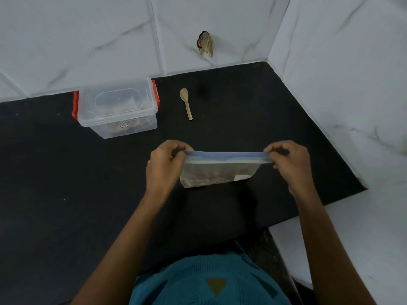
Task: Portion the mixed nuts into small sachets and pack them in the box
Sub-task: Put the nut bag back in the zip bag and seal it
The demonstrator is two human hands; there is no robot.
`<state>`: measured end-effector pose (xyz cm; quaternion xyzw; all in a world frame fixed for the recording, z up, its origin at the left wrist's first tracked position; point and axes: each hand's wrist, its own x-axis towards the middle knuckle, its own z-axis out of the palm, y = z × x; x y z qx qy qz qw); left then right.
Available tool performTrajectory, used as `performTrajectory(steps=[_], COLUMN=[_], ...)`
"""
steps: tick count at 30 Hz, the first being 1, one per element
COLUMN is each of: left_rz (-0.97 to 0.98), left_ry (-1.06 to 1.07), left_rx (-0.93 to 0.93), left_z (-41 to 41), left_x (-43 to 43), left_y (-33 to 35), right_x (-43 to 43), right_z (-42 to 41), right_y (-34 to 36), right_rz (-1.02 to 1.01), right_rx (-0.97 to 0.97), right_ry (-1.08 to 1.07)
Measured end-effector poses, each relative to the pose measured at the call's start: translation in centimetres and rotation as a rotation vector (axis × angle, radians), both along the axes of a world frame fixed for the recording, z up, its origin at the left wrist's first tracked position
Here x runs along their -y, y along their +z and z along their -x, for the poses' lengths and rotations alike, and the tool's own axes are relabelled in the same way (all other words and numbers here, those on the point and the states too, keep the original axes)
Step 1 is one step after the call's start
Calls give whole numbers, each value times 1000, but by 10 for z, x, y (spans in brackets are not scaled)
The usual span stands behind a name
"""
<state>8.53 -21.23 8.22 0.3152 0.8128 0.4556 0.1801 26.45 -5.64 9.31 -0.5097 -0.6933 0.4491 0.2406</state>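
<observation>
Bag [218,172] held taut by its zip edge.
Up-left of the bag stands the lidded box [117,108]; beyond it lies the spoon [186,103]. Left hand [164,166] and right hand [288,164] each pinch a top corner; best keep the bag upright, tension even.

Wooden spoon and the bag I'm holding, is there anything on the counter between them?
Nothing. The head view shows only bare black counter between the wooden spoon and the zip bag.

Black counter [66,172]; white marbled wall [88,40]; blue-topped bag [220,168]; red-clipped clear box [119,111]; teal shirt [198,282].
</observation>
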Motion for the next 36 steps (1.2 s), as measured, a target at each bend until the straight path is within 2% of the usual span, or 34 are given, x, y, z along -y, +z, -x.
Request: performTrajectory(steps=[6, 10, 14, 16, 20, 24, 26, 28, 31, 33, 36], left_rz=[88, 160, 153, 124, 109, 177, 140, 106, -23, -107, -137], left_ry=[-42, -44, -40, -5, 2, -45, 15, 74, 80, 102, 111], left_rx=[-3, -27, 10, -12, 64, 133, 243, 429, 889, 1124, 1274], left_z=[10, 13, 15, 15, 14, 12, 12, 11, 9, 8, 7], left_x=[2, 1, 1, 0, -1, -2, -1, 1, 4, 6, 8], left_y=[11, 15, 16, 17, 21, 21, 18, 16, 21, 25, 24], right_x=[-2, -4, -6, -4, -1, 0, 1, 3, 7, 7, 8], right_z=[-1, -3, -4, -3, -2, -2, -2, -2, -2, -3, -3], right_y=[7, 15, 15, 16, 22, 21, 21, 20, 20, 19, 16], right_rz=[68, 132, 20, 14, 55, 136, 178, 260, 501, 632, 793], right_rx=[5, 74, 203, 171, 121, 188, 192, 146, -32, -145, -268], right_ry=[42, 129, 64, 32, 72, 108, 107, 83, 27, 3, -19])
